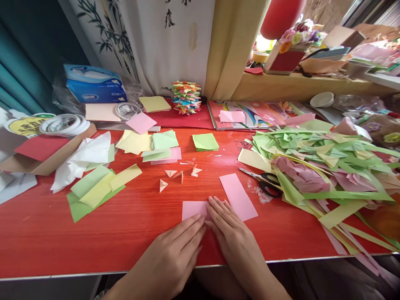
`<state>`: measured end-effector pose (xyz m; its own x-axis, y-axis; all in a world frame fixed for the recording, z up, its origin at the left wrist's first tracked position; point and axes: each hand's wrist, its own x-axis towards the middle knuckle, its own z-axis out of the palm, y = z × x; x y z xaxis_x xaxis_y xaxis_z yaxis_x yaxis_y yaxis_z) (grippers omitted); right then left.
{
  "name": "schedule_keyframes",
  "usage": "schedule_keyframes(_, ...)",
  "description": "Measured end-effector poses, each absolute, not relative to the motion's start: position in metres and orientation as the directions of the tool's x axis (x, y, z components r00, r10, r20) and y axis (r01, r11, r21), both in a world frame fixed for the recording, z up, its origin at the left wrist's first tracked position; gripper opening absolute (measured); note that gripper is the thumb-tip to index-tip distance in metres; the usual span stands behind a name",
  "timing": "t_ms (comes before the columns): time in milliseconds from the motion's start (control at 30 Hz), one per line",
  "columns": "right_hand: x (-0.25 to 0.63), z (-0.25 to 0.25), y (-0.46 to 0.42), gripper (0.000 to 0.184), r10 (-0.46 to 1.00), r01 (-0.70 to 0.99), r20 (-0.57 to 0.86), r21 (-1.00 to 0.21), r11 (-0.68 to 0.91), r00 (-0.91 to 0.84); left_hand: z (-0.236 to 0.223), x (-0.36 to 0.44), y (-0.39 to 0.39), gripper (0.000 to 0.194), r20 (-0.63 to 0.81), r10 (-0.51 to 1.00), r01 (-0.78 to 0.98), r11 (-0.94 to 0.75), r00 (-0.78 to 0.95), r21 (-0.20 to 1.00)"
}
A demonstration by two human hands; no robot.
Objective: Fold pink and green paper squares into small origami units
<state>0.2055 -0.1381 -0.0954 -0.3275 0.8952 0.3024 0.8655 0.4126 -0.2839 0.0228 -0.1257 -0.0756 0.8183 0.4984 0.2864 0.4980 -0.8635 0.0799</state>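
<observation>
The left hand (176, 248) and the right hand (233, 231) lie close together on a pink paper (191, 209), near the front edge of the red table (46, 237). The fingers of each hand are side by side and rest on the paper from above. The thumbs are partly hidden, so I cannot tell if either hand pinches it. The paper's left part peeks out past the fingertips

A 2nd pink sheet (238, 198) lies at a slant just beside the right hand, which hides a bit of it. Past the hands sit 4 little folded paper bits (163, 186), and behind those is a neat green stack (205, 142). Scissors (260, 178) with black handles lie to the right, by a big messy heap of paper strips (312, 143), mostly green. At the back stands a bright folded paper tower (186, 98), with a blue pack (95, 85) to its left
</observation>
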Motion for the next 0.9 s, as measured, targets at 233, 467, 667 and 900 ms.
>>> schedule_keyframes(233,0.212,-0.101,-0.140,0.047,0.911,0.837,0.221,-0.364,0.408,-0.348,-0.076,0.024,-0.126,0.036,0.262,0.610,0.562,-0.792,0.748,0.239)
schedule_keyframes(467,0.213,-0.097,-0.137,0.051,0.908,0.811,0.196,-0.409,0.419,-0.371,-0.076,0.024,-0.121,0.031,0.286,0.605,0.524,-0.791,0.743,0.315)
schedule_keyframes(667,0.215,-0.093,-0.136,0.044,0.910,0.782,0.208,-0.465,0.414,-0.359,-0.074,0.021,-0.122,0.033,0.250,0.627,0.519,-0.763,0.738,0.385)
schedule_keyframes(900,0.215,-0.089,-0.147,0.037,0.926,0.782,0.325,-0.519,0.344,-0.192,-0.077,0.029,-0.126,0.028,0.245,0.848,0.659,-0.523,0.471,0.541)
